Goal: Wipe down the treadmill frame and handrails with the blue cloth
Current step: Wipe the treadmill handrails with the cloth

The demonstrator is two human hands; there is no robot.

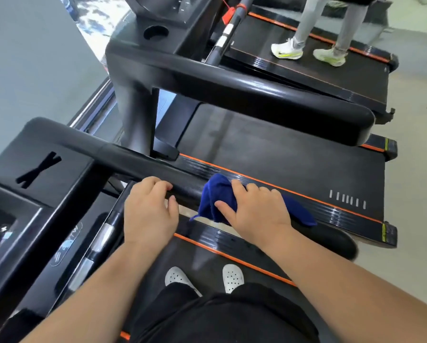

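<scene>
I stand on a black treadmill whose right handrail [143,167] runs diagonally from the console toward the lower right. A blue cloth [213,201] is draped over this rail. My right hand [254,211] lies on top of the cloth with fingers curled over it, pressing it against the rail. Part of the cloth sticks out beyond the hand at the right. My left hand [150,211] rests on the same rail just left of the cloth, fingers curled over the top of the bar.
The console [6,219] with buttons sits at the left. A second treadmill with a thick black handrail [257,95] stands beside mine, its belt [281,154] edged in orange. Further back, a person in white shoes [286,52] stands on a third treadmill.
</scene>
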